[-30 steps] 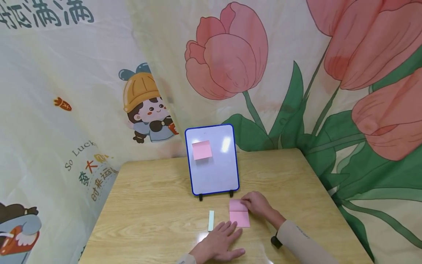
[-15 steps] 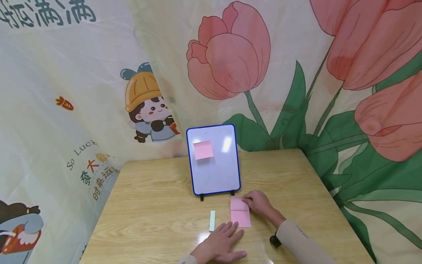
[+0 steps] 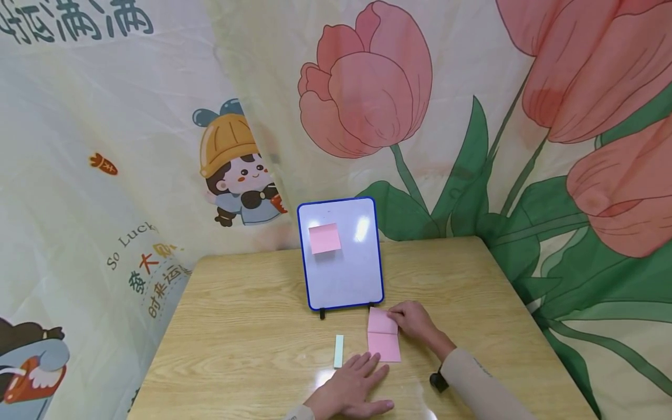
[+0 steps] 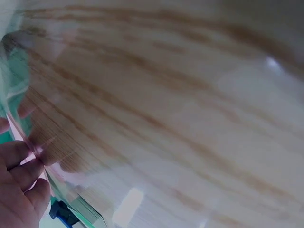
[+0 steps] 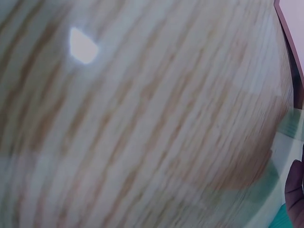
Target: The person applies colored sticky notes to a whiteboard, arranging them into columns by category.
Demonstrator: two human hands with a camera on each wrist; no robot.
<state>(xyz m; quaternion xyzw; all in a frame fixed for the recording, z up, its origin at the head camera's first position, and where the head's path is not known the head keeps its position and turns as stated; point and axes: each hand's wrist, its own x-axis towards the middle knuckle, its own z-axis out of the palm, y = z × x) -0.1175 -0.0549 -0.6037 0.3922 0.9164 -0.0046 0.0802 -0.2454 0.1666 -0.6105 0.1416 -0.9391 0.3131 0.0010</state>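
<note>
Below the whiteboard on the table lies a pink sticky note pad. A pink sheet extends from its far edge toward the board, with a fold line between them. My right hand pinches that sheet at its right edge. My left hand lies with fingers spread, its fingertips at the pad's near left corner. In the left wrist view, fingers show beside a thin pink edge. Only a sliver of a hand appears in the right wrist view, with pink paper above it.
A blue-framed whiteboard stands on black feet behind the pad, bearing a pink sticky note. Left of the pad is a narrow pale green strip. The wooden table meets a printed curtain at the back.
The far edge of the pink sheet has moved away toward the whiteboard, along with a slight shift of my right hand. My left hand stays put; the head view has shifted slightly.
</note>
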